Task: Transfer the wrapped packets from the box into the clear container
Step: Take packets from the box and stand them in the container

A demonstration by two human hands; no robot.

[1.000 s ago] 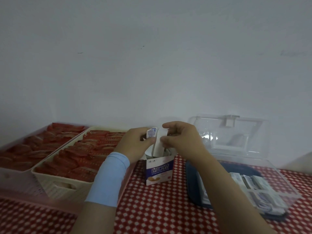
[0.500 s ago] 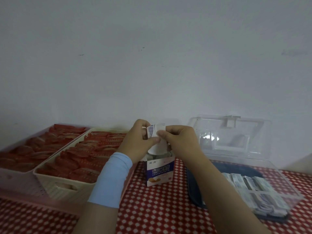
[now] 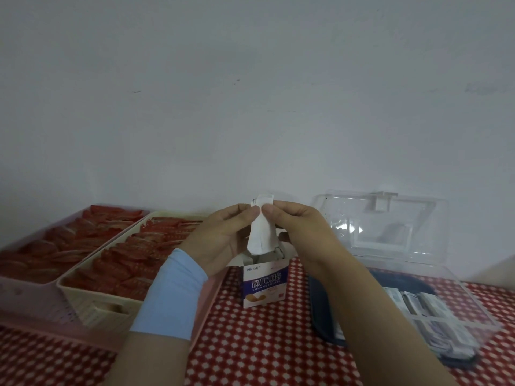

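Above the bandage box (image 3: 263,282), left hand (image 3: 220,240) and right hand (image 3: 302,232) pinch the wrapped packets (image 3: 260,235) bunched together, likely bound for the clear container (image 3: 459,296).

The lower end of the white strip of wrapped packets (image 3: 260,235) hides most of the mouth of the small blue-and-white cardboard box (image 3: 263,285), so its inside cannot be seen. The left hand (image 3: 220,240) hides one end of the cream plastic basket (image 3: 92,302). The pink plastic tray (image 3: 25,299) is cut by the left edge. Print on the pale flat packets (image 3: 429,307) in the clear plastic container (image 3: 471,299) is too blurred to read.
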